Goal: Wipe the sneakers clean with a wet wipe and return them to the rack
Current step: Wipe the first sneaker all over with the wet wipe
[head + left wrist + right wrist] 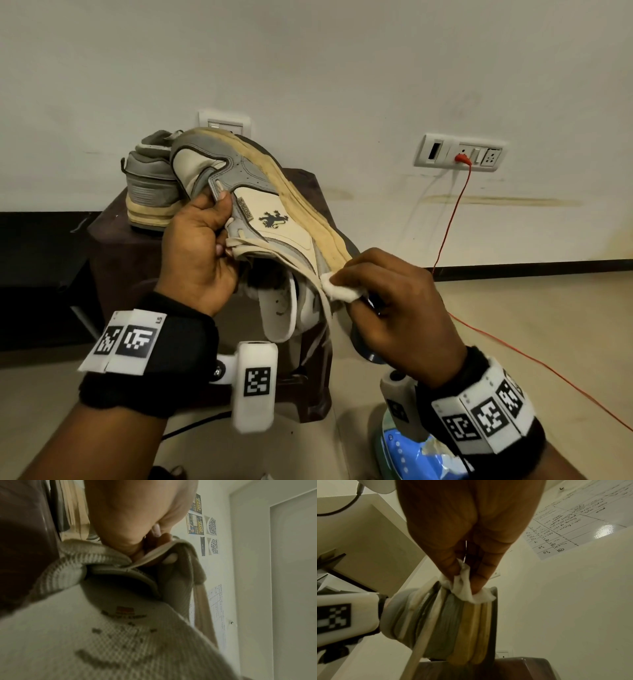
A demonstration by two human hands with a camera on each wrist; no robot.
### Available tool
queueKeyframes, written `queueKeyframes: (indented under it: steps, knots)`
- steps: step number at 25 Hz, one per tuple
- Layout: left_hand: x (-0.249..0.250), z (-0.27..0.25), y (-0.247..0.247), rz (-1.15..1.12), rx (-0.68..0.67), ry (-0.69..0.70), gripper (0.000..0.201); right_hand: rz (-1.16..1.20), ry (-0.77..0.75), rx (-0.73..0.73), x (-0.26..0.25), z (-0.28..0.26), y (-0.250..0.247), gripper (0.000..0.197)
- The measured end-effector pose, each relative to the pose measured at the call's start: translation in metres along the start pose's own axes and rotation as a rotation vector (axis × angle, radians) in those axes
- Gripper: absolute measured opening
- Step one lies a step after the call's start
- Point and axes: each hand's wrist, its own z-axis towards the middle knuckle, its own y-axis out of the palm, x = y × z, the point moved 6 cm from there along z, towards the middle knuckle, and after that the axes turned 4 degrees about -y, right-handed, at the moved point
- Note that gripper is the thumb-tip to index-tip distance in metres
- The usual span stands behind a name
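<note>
A grey and cream sneaker [267,202] with a yellowed sole is held tilted in the air, sole turned up and away. My left hand [202,246] grips its upper by the lace side, thumb on the grey panel; the left wrist view shows the fingers [169,559] curled into the shoe's collar [102,555]. My right hand [394,301] pinches a bunched white wet wipe [339,289] against the sole edge near the toe. The right wrist view shows the wipe [469,589] pressed on the sneaker [453,626] end. The second sneaker [150,185] stands on a dark brown stool [130,246].
An orange cable [452,219] runs from a wall socket [460,154] down across the floor at right. A blue and white wipe packet [407,452] lies on the floor below my right wrist. A dark low ledge fills the left side.
</note>
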Motion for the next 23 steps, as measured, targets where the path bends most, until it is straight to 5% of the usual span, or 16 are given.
queueKeyframes:
  steps: [5,9,11,16,23]
  knots:
    - [-0.003,-0.005,0.012,0.255,-0.026,0.064,0.024,-0.071,0.132,0.144,0.017,0.003,-0.009,0.014]
    - [-0.016,-0.012,0.029,0.563,-0.18,0.071,0.023,-0.008,0.078,0.001,0.008,0.002,0.009,0.016]
    - [-0.021,-0.012,0.029,0.806,-0.254,0.11,0.024,0.009,0.042,-0.025,0.002,0.002,0.013,0.015]
    - [-0.028,-0.028,0.036,1.56,-0.3,0.265,0.016,-0.077,0.022,0.191,0.006,0.006,-0.007,0.017]
    - [-0.032,-0.06,0.063,2.2,-0.358,0.387,0.024,-0.259,-0.014,0.073,0.006,0.008,0.002,0.025]
